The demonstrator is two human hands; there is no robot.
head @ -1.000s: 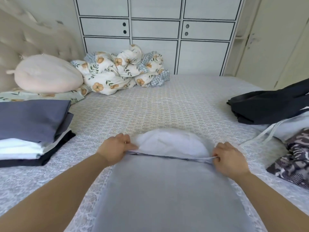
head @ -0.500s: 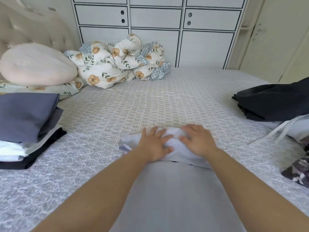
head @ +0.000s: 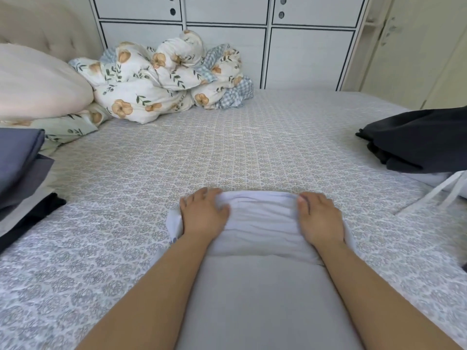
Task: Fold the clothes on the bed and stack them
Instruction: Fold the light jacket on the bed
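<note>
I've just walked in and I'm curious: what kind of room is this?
Most likely a home bedroom. A bed with a patterned cover fills the view, a floral duvet is bunched beside a pillow at a padded headboard, and a white wardrobe stands behind.

White wardrobe (head: 227,41) with dark-lined panels fills the back wall, round holes in the upper doors. Cream door (head: 417,46) off to the right. Padded beige headboard (head: 50,29) (top left corner), and a patterned grey bedspread (head: 227,147) in soft, even daylight.
</note>
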